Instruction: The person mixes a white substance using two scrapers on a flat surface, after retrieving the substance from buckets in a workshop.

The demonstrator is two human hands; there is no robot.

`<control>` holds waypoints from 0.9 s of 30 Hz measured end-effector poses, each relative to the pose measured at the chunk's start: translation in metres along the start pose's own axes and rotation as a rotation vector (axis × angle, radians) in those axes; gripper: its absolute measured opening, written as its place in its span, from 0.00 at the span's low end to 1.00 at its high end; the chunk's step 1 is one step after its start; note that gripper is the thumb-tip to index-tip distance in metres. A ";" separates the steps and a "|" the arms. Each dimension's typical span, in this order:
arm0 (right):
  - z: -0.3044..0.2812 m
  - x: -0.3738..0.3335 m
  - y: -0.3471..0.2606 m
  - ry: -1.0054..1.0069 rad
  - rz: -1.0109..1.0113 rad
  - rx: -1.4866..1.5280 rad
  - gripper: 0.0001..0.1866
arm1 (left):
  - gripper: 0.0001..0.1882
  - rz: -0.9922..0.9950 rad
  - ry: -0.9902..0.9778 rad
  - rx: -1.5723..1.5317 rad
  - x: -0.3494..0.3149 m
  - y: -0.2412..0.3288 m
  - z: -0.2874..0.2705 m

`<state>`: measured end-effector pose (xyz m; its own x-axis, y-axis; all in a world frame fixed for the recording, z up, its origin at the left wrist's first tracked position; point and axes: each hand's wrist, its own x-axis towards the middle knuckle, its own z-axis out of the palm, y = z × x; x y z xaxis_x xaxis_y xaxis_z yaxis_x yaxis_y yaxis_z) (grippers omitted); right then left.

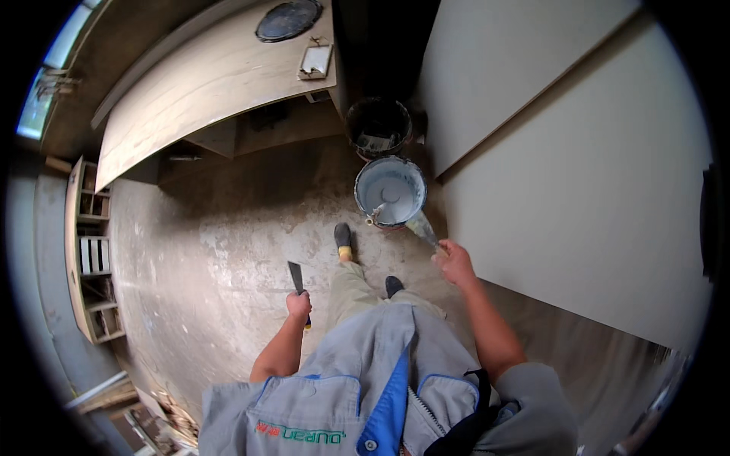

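My left hand (299,305) is closed round the handle of a putty knife (296,275), its dark blade pointing up and away from me over the floor. My right hand (455,263) grips a second, flat-bladed tool (423,227), which looks like a scraper smeared with pale paste. Its blade lies beside the right rim of a bucket (357,185); whether they touch I cannot tell. Whitish-grey paste (395,188) fills the bottom of that bucket. A small paste-coated implement (376,213) leans at its near rim.
Behind the bucket stands a black bucket (351,131). A wooden workbench (205,99) at the far left carries a round dark lid (289,20) and a small white-faced block (315,61). Large pale panels (578,182) rise on the right. Wooden shelving (74,251) lines the left.
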<state>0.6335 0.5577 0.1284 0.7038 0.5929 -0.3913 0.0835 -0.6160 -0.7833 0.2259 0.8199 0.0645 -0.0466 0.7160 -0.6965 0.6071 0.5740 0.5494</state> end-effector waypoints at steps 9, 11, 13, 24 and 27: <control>0.053 0.031 -0.034 0.216 0.345 -0.001 0.16 | 0.12 0.267 -0.129 0.622 0.222 0.167 -0.025; 0.069 0.021 -0.045 0.268 0.420 0.065 0.13 | 0.11 0.188 -0.261 0.580 0.213 0.218 0.000; 0.086 0.032 -0.056 0.404 0.380 0.107 0.13 | 0.12 0.145 -0.413 0.483 0.185 0.268 0.037; 0.163 0.148 -0.155 0.258 0.507 0.916 0.09 | 0.17 -0.166 -1.165 0.153 0.104 0.336 0.272; 0.162 0.171 -0.176 0.195 0.621 1.161 0.12 | 0.15 -0.150 -1.375 0.370 0.129 0.323 0.282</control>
<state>0.6246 0.8516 0.1216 0.5030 0.2332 -0.8322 -0.8637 0.0994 -0.4942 0.6398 0.9859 0.0217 0.5341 -0.4102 -0.7392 0.8432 0.3211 0.4311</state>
